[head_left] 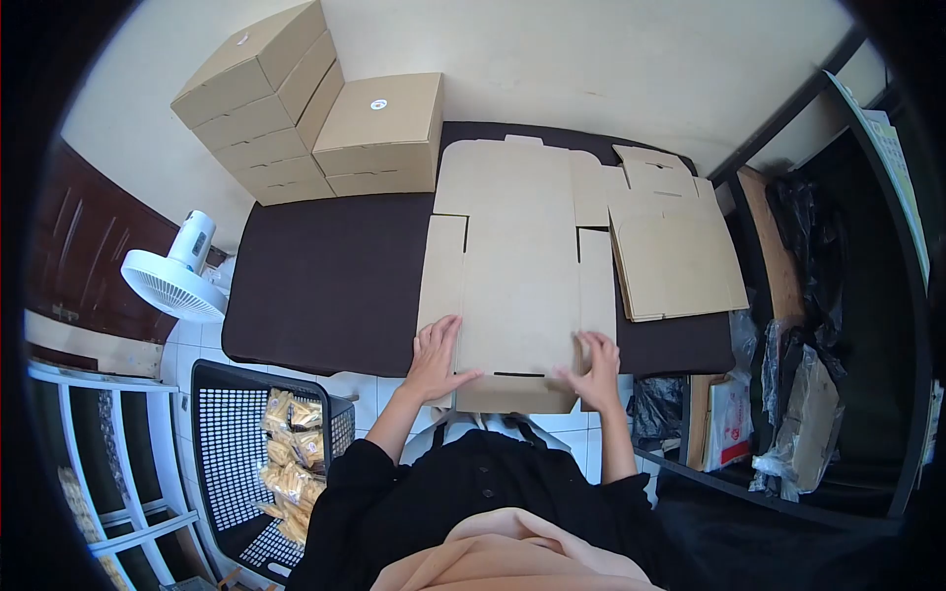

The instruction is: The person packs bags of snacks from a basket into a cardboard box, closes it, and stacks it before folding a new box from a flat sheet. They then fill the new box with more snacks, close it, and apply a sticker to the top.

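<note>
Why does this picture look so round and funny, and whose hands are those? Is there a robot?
No robot here! A person wears a camera on their head, looking forward and down, so you see their own two hands. The picture has dark, curved edges.

The left hand and right hand are touching a flat, cut cardboard sheet, one on each side of its near end. Neither hand is wrapped around anything.

The sheet lies on a dark-covered table. Closed boxes are stacked at the back left, and more flat cardboard lies to the right.
</note>
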Motion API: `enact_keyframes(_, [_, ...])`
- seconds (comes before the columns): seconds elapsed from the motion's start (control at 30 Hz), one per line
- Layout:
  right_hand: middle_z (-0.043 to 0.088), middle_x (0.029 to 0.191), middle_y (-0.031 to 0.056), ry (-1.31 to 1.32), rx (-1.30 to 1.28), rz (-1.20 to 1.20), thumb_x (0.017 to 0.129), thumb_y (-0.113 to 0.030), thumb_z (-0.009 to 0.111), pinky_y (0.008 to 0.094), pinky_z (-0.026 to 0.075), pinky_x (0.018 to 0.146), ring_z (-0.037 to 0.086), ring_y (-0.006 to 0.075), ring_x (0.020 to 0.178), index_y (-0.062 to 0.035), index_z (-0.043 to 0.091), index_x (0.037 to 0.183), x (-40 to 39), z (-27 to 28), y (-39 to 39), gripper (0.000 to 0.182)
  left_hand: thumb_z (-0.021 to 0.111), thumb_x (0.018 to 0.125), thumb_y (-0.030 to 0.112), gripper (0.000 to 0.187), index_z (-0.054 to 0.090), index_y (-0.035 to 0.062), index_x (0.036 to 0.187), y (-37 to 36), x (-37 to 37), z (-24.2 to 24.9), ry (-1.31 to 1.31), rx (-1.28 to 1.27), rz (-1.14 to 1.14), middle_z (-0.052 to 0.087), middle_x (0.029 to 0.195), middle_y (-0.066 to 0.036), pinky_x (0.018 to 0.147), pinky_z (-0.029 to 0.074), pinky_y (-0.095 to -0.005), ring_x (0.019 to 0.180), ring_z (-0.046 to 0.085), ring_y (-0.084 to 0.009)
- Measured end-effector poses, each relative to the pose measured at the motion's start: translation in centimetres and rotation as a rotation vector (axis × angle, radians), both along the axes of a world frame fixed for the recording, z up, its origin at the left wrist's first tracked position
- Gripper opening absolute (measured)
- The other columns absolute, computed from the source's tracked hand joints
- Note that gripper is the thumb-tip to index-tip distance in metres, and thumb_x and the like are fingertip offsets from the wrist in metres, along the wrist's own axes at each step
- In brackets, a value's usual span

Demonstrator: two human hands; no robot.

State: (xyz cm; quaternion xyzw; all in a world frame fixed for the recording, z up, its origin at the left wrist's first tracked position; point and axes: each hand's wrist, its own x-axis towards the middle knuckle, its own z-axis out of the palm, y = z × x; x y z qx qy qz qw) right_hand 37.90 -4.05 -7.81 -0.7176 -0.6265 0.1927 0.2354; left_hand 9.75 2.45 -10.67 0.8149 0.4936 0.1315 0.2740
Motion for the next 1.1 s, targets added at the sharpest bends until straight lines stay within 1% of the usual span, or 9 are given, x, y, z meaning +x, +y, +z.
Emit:
enact_keyframes(0.1, [0.042,0.115,0.0194,0.075,0.104,-0.228,0.068,-0.027,0.071,0.0399,0.03,0.095,0.038,0.033,0.11,-0.002,0.044,0.118,3.4,-3.6,4.2,0.062,0.058,0.069,0.055,0.093,0.018,0.0057,0.136,-0.5,0.7,0.5,0.196,0.103,0.007,0.015,0.141,-0.016,0.101,0.015,-0.0482,0.129,0.012,-0.0341])
enact_keyframes(0.23, [0.044,0.113,0.0215,0.102,0.191,-0.181,0.069,-0.027,0.069,0.0386,0.034,0.092,0.043,0.0332,0.106,0.0022,0.041,0.119,6.2,-2.8,10.7,0.064,0.055,0.072,0.055,0.088,0.021,0.0047,0.135,-0.5,0.9,-0.4,0.218,0.131,0.019,0.012,0.143,-0.014,0.103,0.01,-0.0489,0.132,0.008,-0.031])
enact_keyframes(0.3, [0.046,0.111,0.0219,0.415,-0.003,-0.267,0.07,-0.025,0.068,0.0381,0.038,0.089,0.047,0.033,0.1,0.0039,0.037,0.121,7.4,-3.5,15.0,0.067,0.053,0.074,0.054,0.082,0.024,0.0068,0.135,-0.4,1.0,-0.8,0.192,0.154,0.036,0.015,0.143,-0.012,0.104,0.007,-0.0504,0.132,0.011,-0.0296])
enact_keyframes(0.53, [0.047,0.115,0.0245,-0.122,-0.07,-0.393,0.068,-0.031,0.068,0.0361,0.041,0.089,0.051,0.0316,0.102,0.0011,0.039,0.121,7.9,-3.6,25.7,0.068,0.052,0.074,0.055,0.074,0.031,0.0153,0.134,-0.3,2.2,0.0,0.241,0.137,0.105,0.015,0.142,-0.012,0.103,0.01,-0.0514,0.132,0.01,-0.0311])
enact_keyframes(0.67, [0.05,0.107,0.0228,-0.093,-0.157,-0.415,0.069,-0.03,0.066,0.0386,0.043,0.087,0.052,0.0337,0.098,0.0008,0.048,0.11,9.1,-3.7,28.4,0.055,0.055,0.072,0.055,0.075,0.031,0.0197,0.134,-0.2,2.8,0.2,0.215,0.136,0.166,0.013,0.142,-0.014,0.101,0.011,-0.0548,0.131,0.008,-0.0347])
enact_keyframes(0.7, [0.054,0.097,0.0197,0.085,-0.14,-0.326,0.07,-0.027,0.065,0.0373,0.045,0.081,0.055,0.0306,0.089,0.0007,0.051,0.101,11.0,-6.1,30.1,0.044,0.055,0.071,0.056,0.076,0.031,0.0205,0.134,-0.1,2.9,0.4,0.21,0.125,0.179,0.013,0.142,-0.015,0.102,0.01,-0.0544,0.131,0.007,-0.0348])
enact_keyframes(0.83, [0.057,0.072,0.0089,0.628,0.022,-0.372,0.077,-0.019,0.059,0.0311,0.047,0.065,0.057,0.0186,0.066,0.0021,0.053,0.081,9.4,-3.0,28.3,0.022,0.055,0.071,0.058,0.078,0.03,0.0214,0.135,-0.2,3.1,-0.1,0.206,0.122,0.185,0.011,0.142,-0.016,0.102,0.009,-0.0548,0.131,0.006,-0.0356])
enact_keyframes(0.93, [0.056,0.09,0.0076,0.47,0.085,-0.272,0.084,-0.016,0.053,0.0275,0.044,0.068,0.053,0.0116,0.077,0.0005,0.051,0.1,10.8,-1.8,26.3,0.023,0.054,0.071,0.059,0.079,0.028,0.0213,0.135,-0.4,3.5,-0.7,0.223,0.152,0.19,0.009,0.142,-0.018,0.101,0.008,-0.0553,0.131,0.005,-0.0363])
enact_keyframes(1.1, [0.056,0.086,0.0057,0.744,0.344,-0.171,0.085,-0.011,0.05,0.0268,0.042,0.077,0.053,0.013,0.083,0.0008,0.049,0.099,8.7,1.8,18.6,0.018,0.053,0.071,0.06,0.079,0.028,0.0205,0.135,-0.5,3.4,-0.7,0.238,0.185,0.176,0.009,0.142,-0.018,0.101,0.008,-0.0552,0.131,0.005,-0.0369])
